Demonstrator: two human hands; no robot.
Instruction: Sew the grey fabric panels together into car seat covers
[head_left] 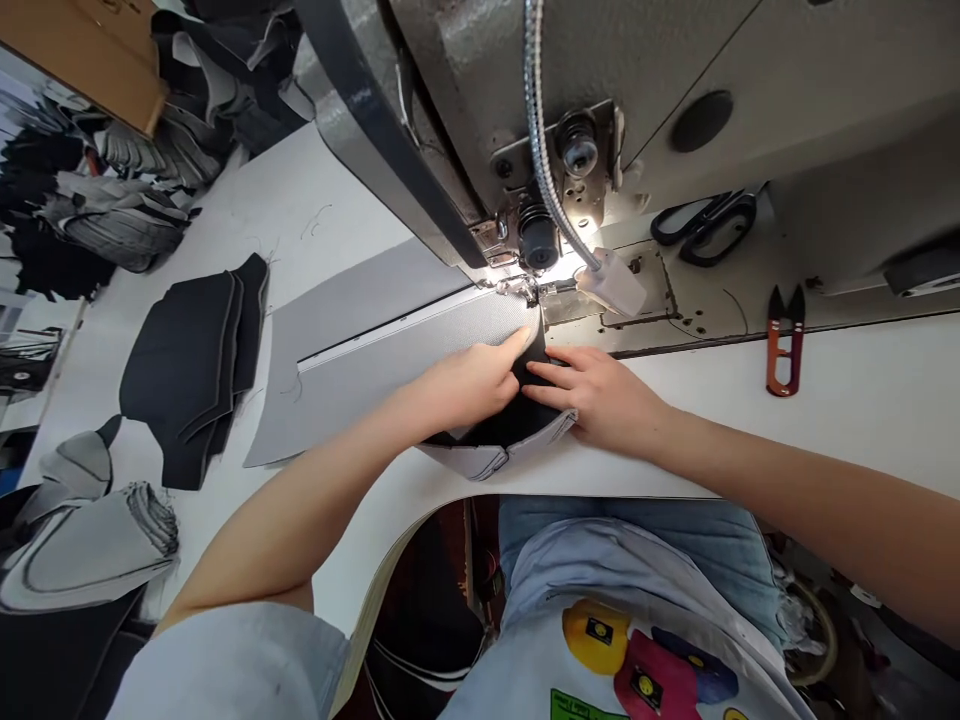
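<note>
A grey fabric piece with a black underside lies under the presser foot of a sewing machine, its edge close to the lit needle area. My left hand is closed on this fabric just in front of the foot, thumb or forefinger pressed on top and the other fingers curled. To its right, my right hand rests with fingers stretched out and apart on the black side. A folded-up grey edge with dark stitching curves below both hands. The needle tip is hard to make out.
Red-handled thread snips lie right on the white table. Black-handled scissors rest on the machine bed. Stacked dark fabric pieces and grey rolled pieces lie left. A lamp on a flexible neck hangs above the needle.
</note>
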